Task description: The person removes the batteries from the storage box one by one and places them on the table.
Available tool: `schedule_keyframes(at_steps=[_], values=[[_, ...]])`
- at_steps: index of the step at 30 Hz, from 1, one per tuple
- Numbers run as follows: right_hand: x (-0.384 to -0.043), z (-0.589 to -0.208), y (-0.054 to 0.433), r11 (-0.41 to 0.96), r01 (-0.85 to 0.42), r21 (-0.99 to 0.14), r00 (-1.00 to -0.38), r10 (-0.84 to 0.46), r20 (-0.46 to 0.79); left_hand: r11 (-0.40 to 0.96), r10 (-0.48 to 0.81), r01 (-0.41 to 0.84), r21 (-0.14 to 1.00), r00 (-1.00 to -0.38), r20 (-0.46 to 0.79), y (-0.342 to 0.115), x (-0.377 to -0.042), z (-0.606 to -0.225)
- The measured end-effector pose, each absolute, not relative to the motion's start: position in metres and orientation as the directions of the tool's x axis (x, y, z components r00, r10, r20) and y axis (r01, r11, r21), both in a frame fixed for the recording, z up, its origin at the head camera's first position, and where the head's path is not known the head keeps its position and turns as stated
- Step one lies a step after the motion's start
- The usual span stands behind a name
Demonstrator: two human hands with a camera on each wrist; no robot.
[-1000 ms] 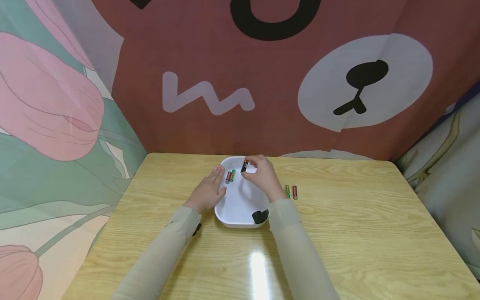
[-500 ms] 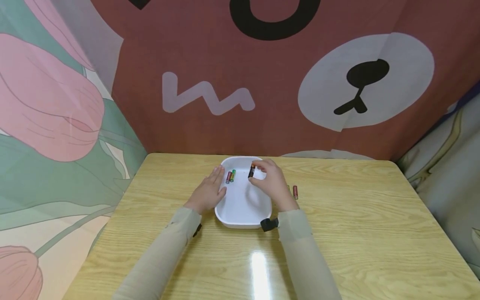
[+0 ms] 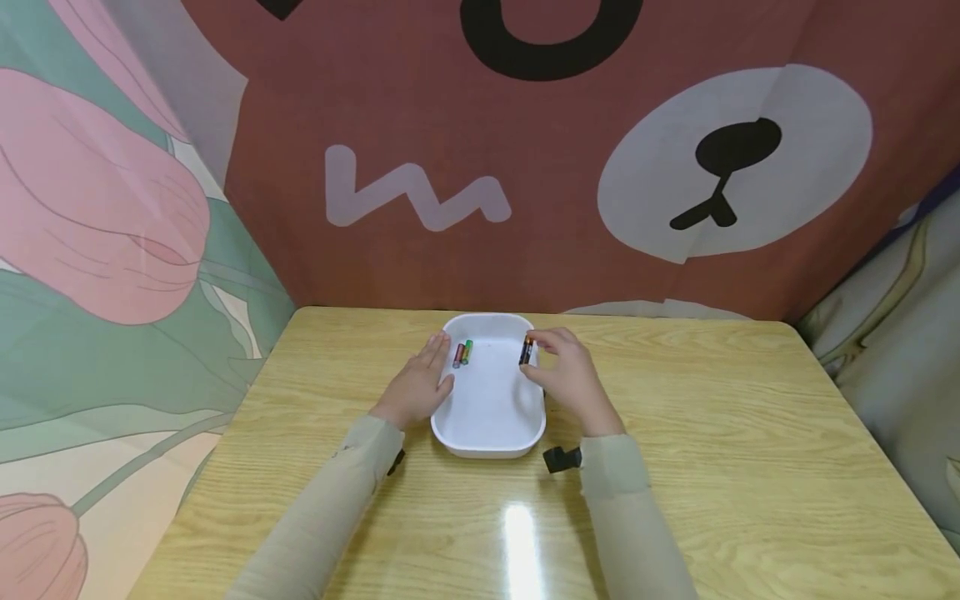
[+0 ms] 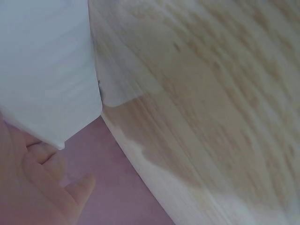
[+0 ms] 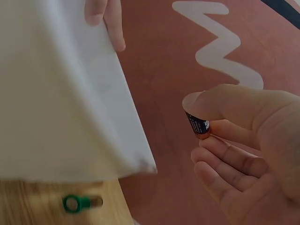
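My right hand (image 3: 573, 375) pinches a black battery (image 3: 527, 350) with a copper-coloured end between thumb and fingers, over the right side of a white tray (image 3: 487, 450). The right wrist view shows the same black battery (image 5: 198, 125) under the thumb. My left hand (image 3: 412, 383) rests at the tray's left rim, its fingers extended along it. Inside the tray, close to those fingers, a red battery (image 3: 458, 356) and a green battery (image 3: 467, 352) lie side by side. The left wrist view catches part of the left hand (image 4: 42, 183) beside the tray's outer wall (image 4: 51, 65).
A green battery (image 5: 77, 203) lies on the wooden table (image 3: 750, 433) outside the tray, hidden behind the right hand in the head view. A printed fabric backdrop (image 3: 555, 267) hangs right behind the table's far edge. A black strap piece (image 3: 561, 459) sits by the right cuff.
My right hand has moved right with the black battery, from the tray's middle toward its right rim, and now covers the batteries on the table. The left hand stays in place.
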State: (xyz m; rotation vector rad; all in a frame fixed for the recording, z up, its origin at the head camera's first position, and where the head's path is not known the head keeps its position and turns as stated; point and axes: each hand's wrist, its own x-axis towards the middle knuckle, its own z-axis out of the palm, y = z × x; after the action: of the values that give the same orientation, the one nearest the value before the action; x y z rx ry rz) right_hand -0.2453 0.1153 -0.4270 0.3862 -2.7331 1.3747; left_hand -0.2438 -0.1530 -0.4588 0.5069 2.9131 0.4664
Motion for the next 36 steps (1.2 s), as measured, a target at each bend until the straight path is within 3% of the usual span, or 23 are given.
schedule_keyframes(at_steps=[18,36], values=[[-0.237,-0.439,0.149,0.553,-0.254,-0.794,-0.964,-0.207,0.164,0.890,0.355,0.312,0.334,-0.932,-0.077,-0.153,-0.244,-0.461],[-0.234,-0.437,0.174,0.621,-0.226,-0.751,-0.974,-0.160,0.160,0.923,0.333,0.302,0.238,-0.937,-0.102,-0.150,-0.242,-0.457]])
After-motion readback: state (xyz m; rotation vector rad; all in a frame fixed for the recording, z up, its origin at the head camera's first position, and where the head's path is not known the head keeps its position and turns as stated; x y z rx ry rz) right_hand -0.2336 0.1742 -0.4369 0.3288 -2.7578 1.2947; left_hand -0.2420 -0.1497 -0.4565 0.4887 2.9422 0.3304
